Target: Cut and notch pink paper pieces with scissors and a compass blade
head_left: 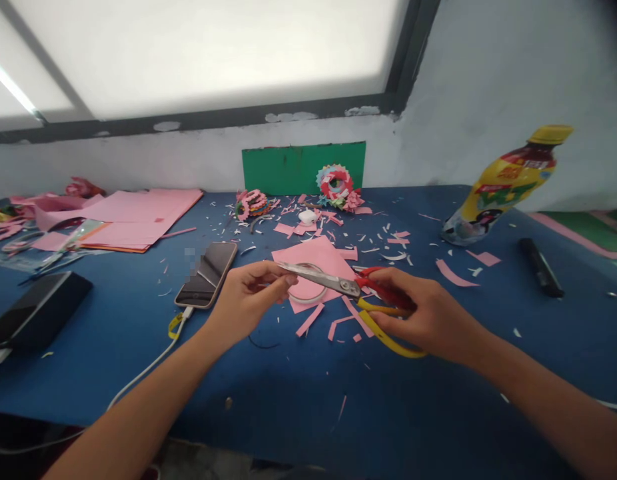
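Your right hand [428,313] is clamped on the red and yellow handles of the scissors [348,288], held above the pink paper [318,263]. Your left hand [251,293] pinches at the blade tips; whether paper lies between, I cannot tell. If the blades shut now, they could nick those fingertips. The blue surface [288,400] is strewn with scraps, with a phone [207,275] and a bottle [503,183] under a bright window.
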`<action>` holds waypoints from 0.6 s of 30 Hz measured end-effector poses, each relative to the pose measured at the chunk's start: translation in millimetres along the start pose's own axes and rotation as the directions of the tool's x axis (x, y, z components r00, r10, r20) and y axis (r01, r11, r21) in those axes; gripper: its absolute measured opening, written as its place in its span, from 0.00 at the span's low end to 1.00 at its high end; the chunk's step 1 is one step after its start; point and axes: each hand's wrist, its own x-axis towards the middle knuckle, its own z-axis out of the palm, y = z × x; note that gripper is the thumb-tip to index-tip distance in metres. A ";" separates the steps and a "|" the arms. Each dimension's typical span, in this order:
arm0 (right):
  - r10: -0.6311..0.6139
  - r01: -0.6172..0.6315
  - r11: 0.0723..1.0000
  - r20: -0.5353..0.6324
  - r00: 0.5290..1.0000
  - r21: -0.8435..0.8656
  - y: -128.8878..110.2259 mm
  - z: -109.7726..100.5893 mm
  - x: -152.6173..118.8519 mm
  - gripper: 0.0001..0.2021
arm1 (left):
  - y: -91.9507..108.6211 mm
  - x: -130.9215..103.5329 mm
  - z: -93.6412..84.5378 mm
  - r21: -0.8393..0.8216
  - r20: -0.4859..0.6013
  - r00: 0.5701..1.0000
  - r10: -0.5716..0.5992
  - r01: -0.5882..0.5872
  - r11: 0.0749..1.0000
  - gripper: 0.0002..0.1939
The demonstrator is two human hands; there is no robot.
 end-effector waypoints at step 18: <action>0.194 -0.299 0.798 -0.247 0.949 -0.524 67.2 -8.7 12.4 0.22 | -25.8 13.3 -12.0 0.763 0.102 0.993 0.056 -0.115 0.636 0.06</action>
